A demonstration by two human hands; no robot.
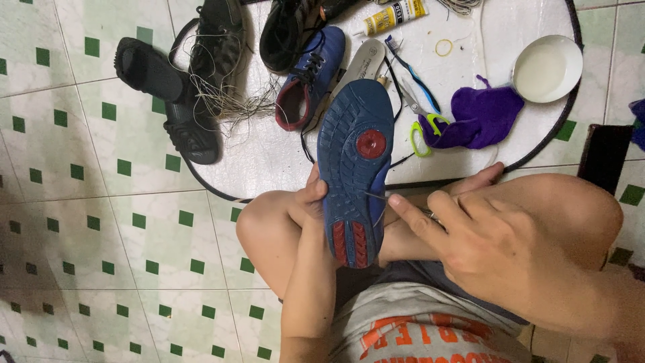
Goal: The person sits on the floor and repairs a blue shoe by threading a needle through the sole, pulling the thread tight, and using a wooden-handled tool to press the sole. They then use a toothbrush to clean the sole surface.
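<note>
Blue shoe (355,168) sole-up between the knees, heel end toward the body, toe over a round white board (497,40). Left hand (310,202) clasped around the shoe's left edge, fingers curled onto the sole. Right hand (484,242) just beside the right edge, fingertips pinched on a thin needle (377,197) touching the sole's rim.

Left hand (310,198) clasped, right hand (470,235) pinching.

bare tiled floor (87,228) leftward
</note>
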